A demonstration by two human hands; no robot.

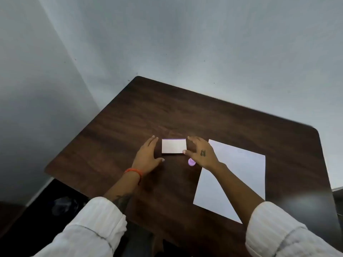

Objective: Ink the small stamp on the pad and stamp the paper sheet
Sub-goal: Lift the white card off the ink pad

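Observation:
A closed ink pad [173,146], a small pale rectangular box with a purple back edge, lies on the dark wooden table [185,112]. My left hand [148,156] rests open just left of it, fingers apart and not touching the box. My right hand [201,152] hovers open at the pad's right side, the thumb tip at its near right corner. The small stamp [191,162], a round pink-purple piece, stands on the table just under my right hand, partly hidden by it. The white paper sheet [239,169] lies to the right, crossed by my right forearm.
Grey walls stand close behind and to the left of the table. The table's left edge drops to a dark floor with a dim object [63,204] below. An orange band [133,171] circles my left wrist.

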